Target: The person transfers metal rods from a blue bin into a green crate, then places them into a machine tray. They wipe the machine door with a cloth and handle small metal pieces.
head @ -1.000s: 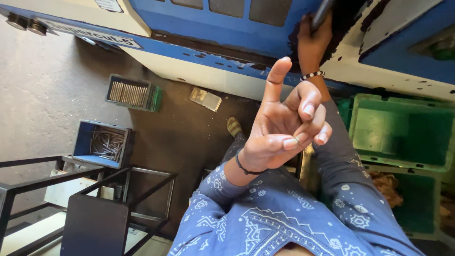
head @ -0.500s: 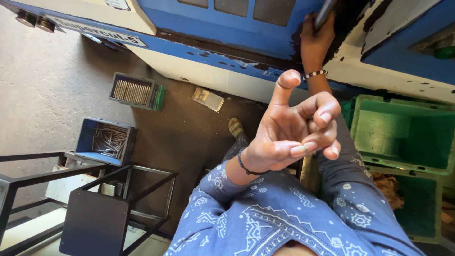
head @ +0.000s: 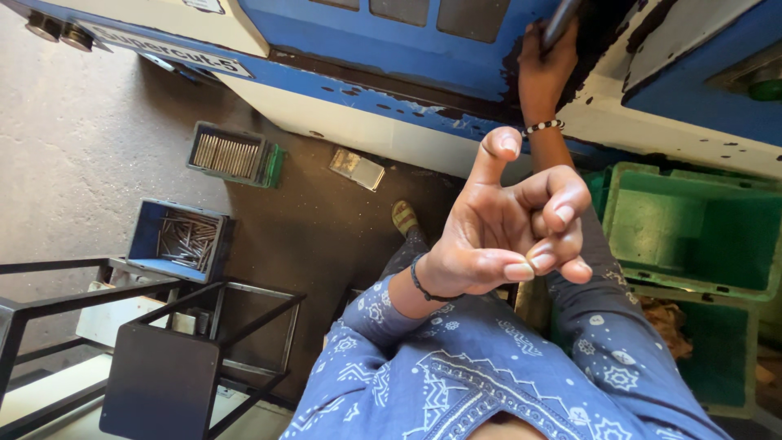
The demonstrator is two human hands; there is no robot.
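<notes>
We see the blue and white machine (head: pixel 456 49) across the top, from ten to two o'clock; at three o'clock a green crate (head: pixel 692 228) sits open, with a second green crate (head: pixel 721 350) below it toward four o'clock; at eight o'clock stands a dark metal stool (head: pixel 163 375); at nine o'clock a blue tray (head: pixel 183 240) of metal rods lies on the floor (head: pixel 73 147), and at ten o'clock a green tray (head: pixel 236 155) holds more rods. Near the centre our left hand (head: pixel 505 232) is raised and holds nothing; its index finger points up toward twelve o'clock, the other fingers (head: pixel 562 195) curl in narrow against the thumb. At one o'clock our right hand (head: pixel 546 69), with a bead bracelet (head: pixel 542 126) at the wrist, is wrapped around a dark lever (head: pixel 562 20) on the machine. A small flat packet (head: pixel 357 169) lies on the floor at eleven o'clock.
</notes>
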